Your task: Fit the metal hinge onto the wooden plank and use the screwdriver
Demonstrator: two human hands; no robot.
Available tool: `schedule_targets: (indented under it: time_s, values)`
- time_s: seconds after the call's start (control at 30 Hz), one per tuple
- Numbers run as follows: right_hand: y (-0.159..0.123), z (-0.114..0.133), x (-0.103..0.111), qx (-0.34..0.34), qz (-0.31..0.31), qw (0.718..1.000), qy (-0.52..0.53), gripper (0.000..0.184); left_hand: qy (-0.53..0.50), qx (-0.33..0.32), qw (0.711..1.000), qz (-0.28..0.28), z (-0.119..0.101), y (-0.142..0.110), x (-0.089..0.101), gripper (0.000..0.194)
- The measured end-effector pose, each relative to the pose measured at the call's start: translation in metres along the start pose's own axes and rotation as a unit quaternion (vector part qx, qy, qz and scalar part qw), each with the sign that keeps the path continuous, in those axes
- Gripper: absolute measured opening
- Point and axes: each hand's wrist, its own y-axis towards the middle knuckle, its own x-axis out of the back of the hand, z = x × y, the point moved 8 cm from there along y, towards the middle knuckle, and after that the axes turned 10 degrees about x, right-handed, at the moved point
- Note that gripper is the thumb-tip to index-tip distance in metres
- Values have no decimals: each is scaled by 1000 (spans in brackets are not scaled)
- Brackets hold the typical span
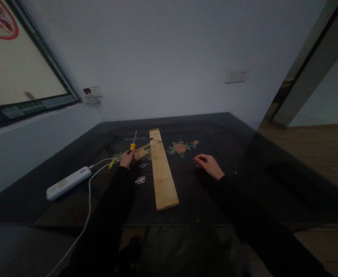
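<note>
My left hand (pixel 126 158) is closed round the yellow handle of a screwdriver (pixel 133 143), whose shaft points away from me. Just right of it a small wooden block (pixel 141 153) lies against a long pale wooden plank (pixel 161 168) that runs down the middle of the dark table (pixel 243 154). A few small screws (pixel 143 166) and a metal hinge (pixel 140 180) lie between my left forearm and the plank. My right hand (pixel 208 165) rests on the table to the right of the plank, fingers loosely curled, holding nothing.
A white power bank (pixel 68 182) with a white cable (pixel 88 207) lies at the table's left. A flower design (pixel 182 147) decorates the tabletop. A window is at upper left, wall sockets (pixel 235 76) behind, a doorway and wooden floor (pixel 315 146) at right.
</note>
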Motion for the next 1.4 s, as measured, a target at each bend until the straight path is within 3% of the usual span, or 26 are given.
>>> schedule_targets:
  time_s: [0.2,0.4,0.57,0.7,1.23,1.4]
  values:
    - [-1,5,1,8,11,1000,-23,29,40,9,999,-2,3,7,-11,36]
    - [0,8,5,20,12,998,-55,27,112,9,993,-21,16,17,6,32]
    - [0,9,5,27,20,995,-91,25,285,-31,957,-34,24,24,6,34]
    - [0,9,4,33,23,995,-89,23,327,-65,941,-59,23,27,1,41]
    - [1,8,-2,36,41,993,-105,21,282,-86,955,-40,19,42,-7,43]
    - [0,7,-4,30,49,991,-119,21,223,-137,965,-29,7,36,-8,41]
